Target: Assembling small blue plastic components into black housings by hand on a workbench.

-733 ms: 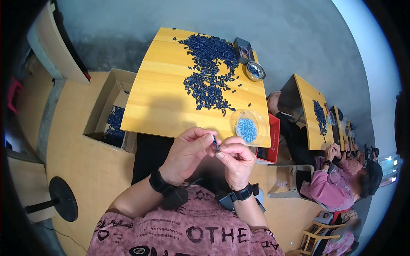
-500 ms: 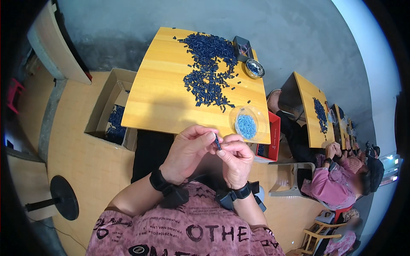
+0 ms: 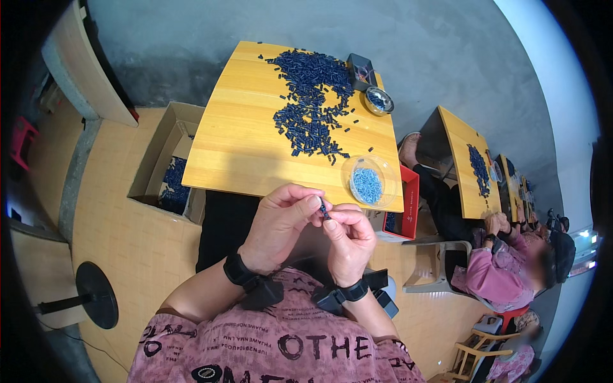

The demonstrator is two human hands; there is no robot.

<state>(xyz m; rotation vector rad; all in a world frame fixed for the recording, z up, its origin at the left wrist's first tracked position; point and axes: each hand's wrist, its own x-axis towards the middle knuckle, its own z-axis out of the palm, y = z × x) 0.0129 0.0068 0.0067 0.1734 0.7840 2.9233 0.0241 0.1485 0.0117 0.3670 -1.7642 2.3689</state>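
Just off the table's near edge, my left hand (image 3: 285,220) and my right hand (image 3: 348,239) meet over my lap. Between their thumbs and fingertips they pinch a small dark cylindrical part (image 3: 324,208), one hand at each end. Its finer details are too small to make out. Beyond them on the yellow wooden table (image 3: 236,134) lies a big spread of similar dark parts (image 3: 313,73). Near the table's front right corner, close to my right hand, stands a clear round bowl (image 3: 389,183) of small bluish metallic pieces (image 3: 367,185).
At the far right of the table are a dark box (image 3: 362,70) and a metal bowl (image 3: 379,101). A cardboard box (image 3: 145,182) stands on the floor to the left, a red box (image 3: 410,203) to the right. Another person (image 3: 495,274) sits at a neighbouring table (image 3: 456,153).
My right hand has turned slightly and shifted its pinch up along the small part. The left hand keeps nearly the same place.
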